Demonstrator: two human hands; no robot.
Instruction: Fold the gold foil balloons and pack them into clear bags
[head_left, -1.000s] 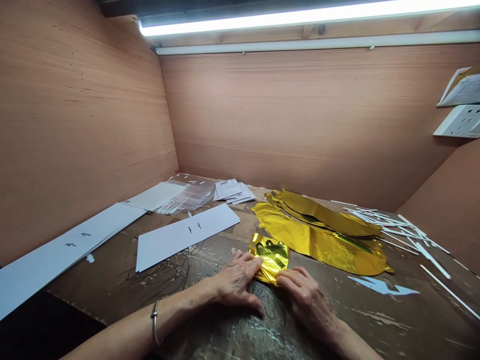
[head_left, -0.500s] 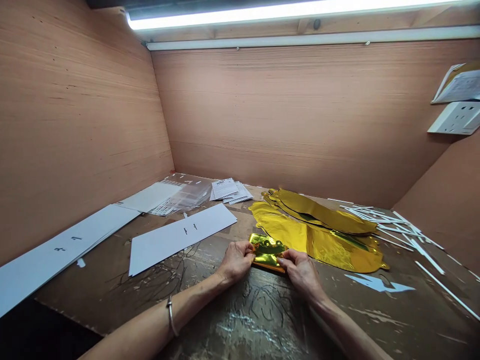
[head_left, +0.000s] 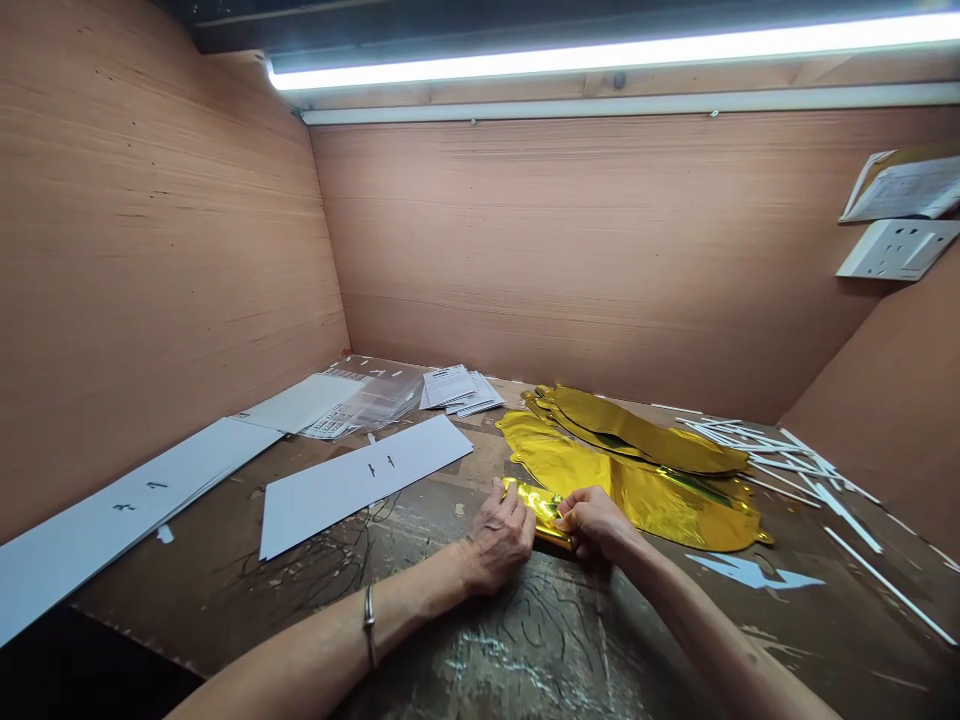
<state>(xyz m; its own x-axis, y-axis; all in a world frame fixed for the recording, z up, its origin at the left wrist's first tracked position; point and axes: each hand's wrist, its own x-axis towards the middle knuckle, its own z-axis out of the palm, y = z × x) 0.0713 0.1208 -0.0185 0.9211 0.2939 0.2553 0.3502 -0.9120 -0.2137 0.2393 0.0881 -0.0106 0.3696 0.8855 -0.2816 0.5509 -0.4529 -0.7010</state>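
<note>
One folded foil point(head_left: 543, 506) lies on the table point(head_left: 540, 650), our left hand point(head_left: 499, 540) over it, grip hidden, our right hand point(head_left: 596, 522) pinching its end; if we slacken, it may spring open.

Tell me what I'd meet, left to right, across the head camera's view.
Long white rectangular sheets, shorter white rectangular sheets, the person's left hand, folded shiny gold foil, right hand, thin white sticks.

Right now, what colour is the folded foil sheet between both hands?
The folded foil sheet is shiny gold; see the head view.
</note>
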